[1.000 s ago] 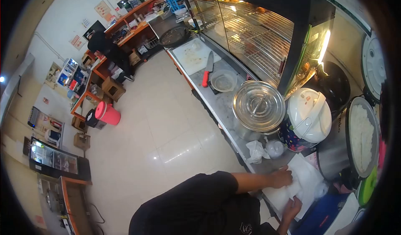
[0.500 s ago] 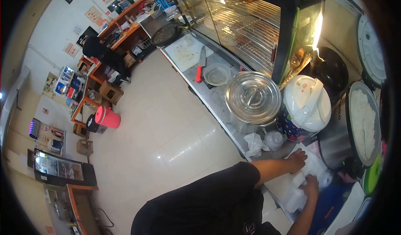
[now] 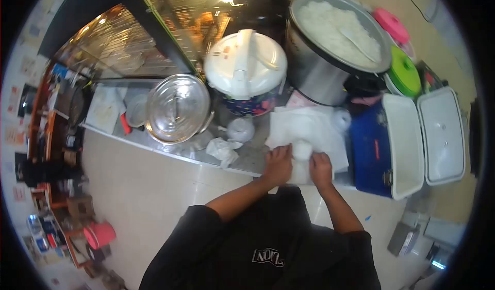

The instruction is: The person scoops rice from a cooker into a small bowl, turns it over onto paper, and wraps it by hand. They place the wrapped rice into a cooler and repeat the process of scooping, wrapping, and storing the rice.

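A small white rounded lump [image 3: 302, 149], whose exact kind I cannot make out, sits on a sheet of white paper [image 3: 300, 174] at the counter's front edge. My left hand [image 3: 278, 165] is at the left side of the lump, fingers curled down on the paper. On the other side, my right hand [image 3: 320, 169] is closed with its fingertips bent onto the paper's edge. More white sheets [image 3: 291, 122] lie spread flat beyond both hands. A white roll-like item [image 3: 341, 119] rests at their right.
Behind stand a white-lidded cooker [image 3: 246, 68] and a large pot of rice [image 3: 335, 27] with a paddle. An open blue cooler [image 3: 372, 150] is at right. To the left are crumpled tissue [image 3: 224, 151], a lidded steel pot [image 3: 177, 109] and a red-handled knife [image 3: 125, 124].
My view has swung to the right, bringing the cooler and rice pot fully into sight. My hands now sit on either side of the white lump at the paper's near edge.
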Available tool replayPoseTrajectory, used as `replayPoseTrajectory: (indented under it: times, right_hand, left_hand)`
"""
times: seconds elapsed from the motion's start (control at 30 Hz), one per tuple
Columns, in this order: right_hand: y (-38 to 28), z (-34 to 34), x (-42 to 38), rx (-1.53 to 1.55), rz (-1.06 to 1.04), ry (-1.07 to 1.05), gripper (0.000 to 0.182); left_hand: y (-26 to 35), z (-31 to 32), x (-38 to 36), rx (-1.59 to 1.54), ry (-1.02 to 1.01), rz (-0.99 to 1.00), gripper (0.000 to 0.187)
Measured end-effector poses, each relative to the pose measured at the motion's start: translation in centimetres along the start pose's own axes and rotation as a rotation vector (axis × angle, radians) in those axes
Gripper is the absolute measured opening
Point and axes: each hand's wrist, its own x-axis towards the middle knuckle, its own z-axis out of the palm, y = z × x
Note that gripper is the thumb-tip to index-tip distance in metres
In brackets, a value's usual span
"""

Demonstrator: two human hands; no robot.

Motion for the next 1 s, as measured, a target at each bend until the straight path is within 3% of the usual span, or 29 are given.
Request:
replayPoseTrajectory:
  times: [0.13, 0.23, 0.33, 0.43, 0.5, 0.53, 0.63, 0.73, 0.83, 0.93, 1.0]
  right_hand:
    - [-1.7, -1.0, -1.1, 0.095, -0.009, -0.024, 0.027]
    - [-3.3, -2.6, -0.3, 0.071, 0.075, -0.176, 0.037]
    - [-3.3, -3.2, 3.5, 0.108, 0.203, -0.278, 0.030]
    - [-3.7, -3.5, 6.8, 0.081, 0.331, -0.378, 0.025]
    - [-4.6, -2.8, 7.4, 0.023, 0.380, -0.416, 0.023]
    - [-5.1, -2.2, 7.4, 0.002, 0.390, -0.422, 0.023]
    - [-7.9, -2.2, 7.2, -0.051, 0.403, -0.386, 0.021]
    - [-9.0, -0.8, 6.6, -0.061, 0.403, -0.272, 0.024]
    - [-9.7, -1.1, 6.2, -0.137, 0.310, -0.263, 0.039]
    - [-10.7, -2.7, 6.0, 0.168, 0.373, -0.099, 0.056]
    - [-11.6, -4.2, 5.7, 0.434, 0.315, 0.081, 0.066]
  left_hand:
    - [0.7, -0.4, 0.8, 0.001, -0.102, -0.033, 0.067]
    - [0.7, -1.4, 3.2, -0.031, -0.207, -0.042, 0.061]
    - [1.0, -3.5, 7.2, 0.002, -0.418, -0.138, 0.058]
    - [-1.5, -0.6, 11.2, -0.147, -0.434, -0.452, 0.061]
    - [-4.9, 2.9, 12.6, -0.170, -0.443, -0.476, 0.064]
    - [-5.1, 3.0, 13.5, -0.183, -0.446, -0.490, 0.065]
    - [-2.9, 0.3, 15.2, -0.399, -0.621, -0.780, 0.065]
    - [0.4, -3.9, 15.3, -0.715, -0.563, -1.056, 0.067]
    - [-1.7, -1.4, 14.0, -0.880, -0.556, -1.080, 0.066]
    - [-0.6, -1.6, 11.2, -1.410, -0.271, -1.141, 0.065]
    - [0.8, -2.8, 9.9, -1.644, -0.175, -0.965, 0.064]
